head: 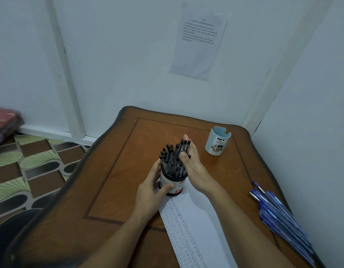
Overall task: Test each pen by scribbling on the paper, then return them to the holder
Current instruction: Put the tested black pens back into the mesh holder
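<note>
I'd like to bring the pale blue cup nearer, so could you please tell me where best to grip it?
Grip the pale blue cup round its middle, coming from the near side: it stands upright, round-walled, with nothing touching it.

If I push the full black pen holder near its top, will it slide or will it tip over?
Probably it tips: the pen holder is narrow and tall, and the black pens stand high above its rim. It likely feels heavy for its size, being packed full. The left hand gripping its base should steady it.
</note>
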